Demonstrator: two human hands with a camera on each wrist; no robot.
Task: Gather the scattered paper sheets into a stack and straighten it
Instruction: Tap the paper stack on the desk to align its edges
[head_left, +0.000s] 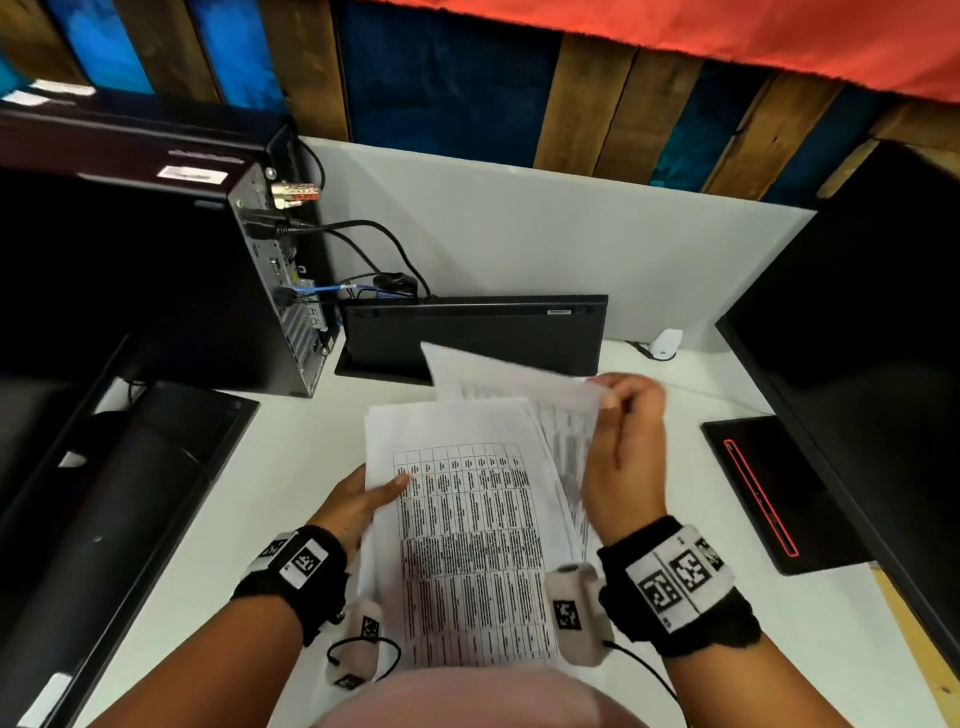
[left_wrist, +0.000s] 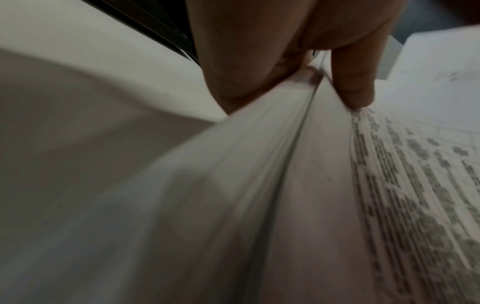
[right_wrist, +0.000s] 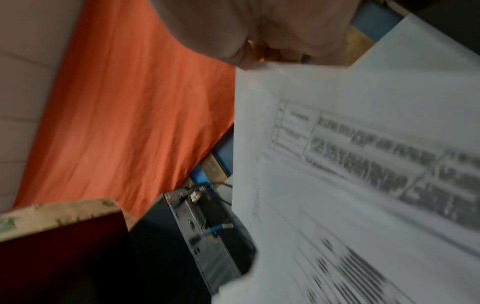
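Bare forearms, black wristbands w/ white square-code tags, white cam pods under each wrist w/ same b&w codes, thin black cable off each pod, pinkish top at bottom edge

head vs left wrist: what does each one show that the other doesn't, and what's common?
Head only: the right hand pinching a lifted sheet by its corner, the black keyboard propped up behind, the computer tower, and both wrist bands.

Left wrist only: the layered side edge of the paper stack up close, with the fingers under it and the thumb on top.

Both: the left hand gripping the stack's left edge, the printed table on the top page, and the white desk.
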